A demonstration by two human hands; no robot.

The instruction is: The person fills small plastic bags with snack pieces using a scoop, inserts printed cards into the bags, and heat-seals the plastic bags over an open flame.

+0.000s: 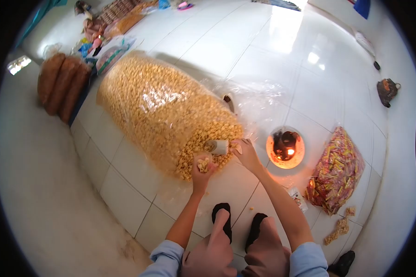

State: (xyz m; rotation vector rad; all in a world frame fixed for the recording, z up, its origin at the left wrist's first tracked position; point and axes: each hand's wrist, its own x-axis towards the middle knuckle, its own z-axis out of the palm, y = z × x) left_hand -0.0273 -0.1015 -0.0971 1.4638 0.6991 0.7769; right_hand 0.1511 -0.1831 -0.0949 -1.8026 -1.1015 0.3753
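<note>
A large clear plastic sack (pixel 143 92) full of small yellow snack pieces lies on the floor, its near end open. At that mouth, my left hand (pixel 201 175) is closed around a small clear plastic bag (pixel 203 162) with some snack pieces in it. A white cup (pixel 218 147) lies on its side on the loose snacks between my hands. My right hand (pixel 247 157) is just right of the cup, fingers curled around what look like a few pale snack pieces. Whether these fingers touch the cup, I cannot tell.
A small fire burns in a round pan (pixel 285 159) close to my right hand. Right of it stands a bag of colourful packets (pixel 339 171), with small filled packs (pixel 336 231) below. Brown bulky bags (pixel 62 85) lean by the left wall. My feet are below the sack's mouth.
</note>
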